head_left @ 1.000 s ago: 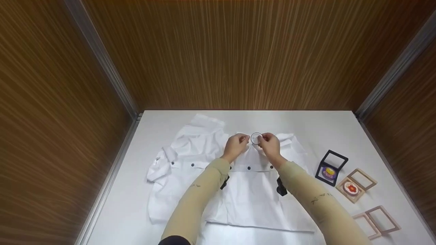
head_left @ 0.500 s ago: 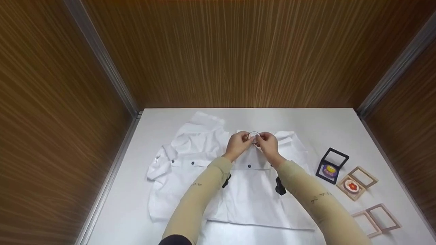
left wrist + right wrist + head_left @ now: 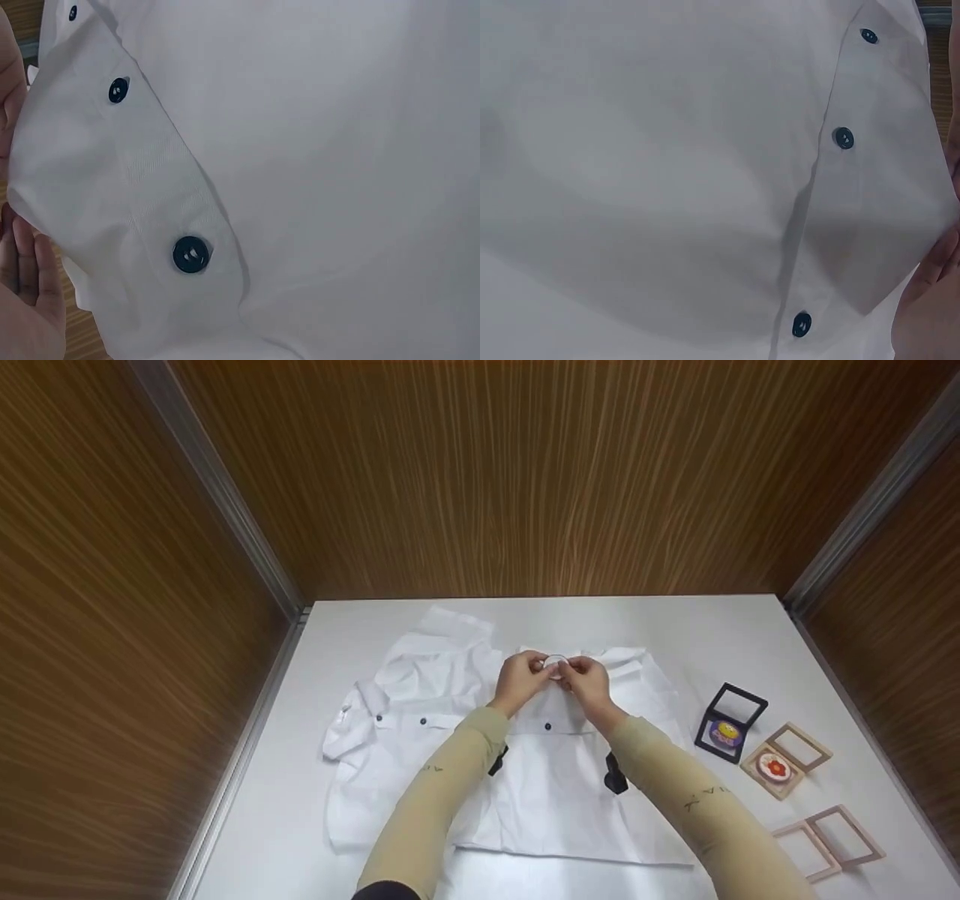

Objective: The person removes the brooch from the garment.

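A white shirt (image 3: 555, 795) with dark buttons (image 3: 548, 727) lies spread on the table. At its far edge my left hand (image 3: 519, 682) and right hand (image 3: 591, 684) pinch a small round white badge (image 3: 556, 663) with a thin dark rim from both sides, against the cloth. Raised shirt cloth fills the left wrist view, with a dark button (image 3: 190, 254) near and my left fingers at the left edge. In the right wrist view my right hand touches the cloth's edge, beside a row of buttons (image 3: 844, 138). The badge is hidden in both wrist views.
To the right stand several opened display cases: a black case (image 3: 707, 745) with a purple-and-yellow badge, a wooden-coloured case (image 3: 750, 769) with a red-flower badge, and a pinkish case (image 3: 831, 859). Wood-grain panels (image 3: 510, 480) enclose the white table (image 3: 705, 622).
My left hand has come over to the badge, which my right hand held alone a second ago. The badge has shifted slightly left and now shows a whiter face. The shirt and cases stay put.
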The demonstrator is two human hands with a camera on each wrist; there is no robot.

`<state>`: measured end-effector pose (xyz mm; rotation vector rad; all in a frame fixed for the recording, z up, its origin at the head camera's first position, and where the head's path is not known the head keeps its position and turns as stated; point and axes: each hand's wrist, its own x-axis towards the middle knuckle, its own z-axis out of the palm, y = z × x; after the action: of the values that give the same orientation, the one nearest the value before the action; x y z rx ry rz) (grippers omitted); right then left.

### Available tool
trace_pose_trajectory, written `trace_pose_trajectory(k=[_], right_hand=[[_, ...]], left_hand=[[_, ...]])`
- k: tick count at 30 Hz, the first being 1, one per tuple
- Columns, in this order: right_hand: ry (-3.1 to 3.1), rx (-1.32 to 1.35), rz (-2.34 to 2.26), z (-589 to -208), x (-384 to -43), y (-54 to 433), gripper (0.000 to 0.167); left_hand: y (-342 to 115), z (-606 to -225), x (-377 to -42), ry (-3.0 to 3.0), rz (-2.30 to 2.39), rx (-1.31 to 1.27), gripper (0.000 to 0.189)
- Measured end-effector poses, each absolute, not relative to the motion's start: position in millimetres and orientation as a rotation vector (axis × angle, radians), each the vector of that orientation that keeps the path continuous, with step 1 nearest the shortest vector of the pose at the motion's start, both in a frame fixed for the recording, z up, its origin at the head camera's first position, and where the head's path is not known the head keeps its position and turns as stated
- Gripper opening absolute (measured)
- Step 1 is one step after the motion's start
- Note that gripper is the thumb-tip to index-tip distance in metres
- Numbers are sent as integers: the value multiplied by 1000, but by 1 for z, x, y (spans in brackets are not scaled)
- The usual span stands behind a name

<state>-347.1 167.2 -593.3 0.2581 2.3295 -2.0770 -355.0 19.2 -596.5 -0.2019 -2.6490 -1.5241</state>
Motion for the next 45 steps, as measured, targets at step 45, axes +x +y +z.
trace_pose_trajectory(k=[45], right_hand=[[2267, 242, -2021, -598, -352, 167, 25]], left_hand=[[14, -598, -355, -2662, -1586, -177, 21]])
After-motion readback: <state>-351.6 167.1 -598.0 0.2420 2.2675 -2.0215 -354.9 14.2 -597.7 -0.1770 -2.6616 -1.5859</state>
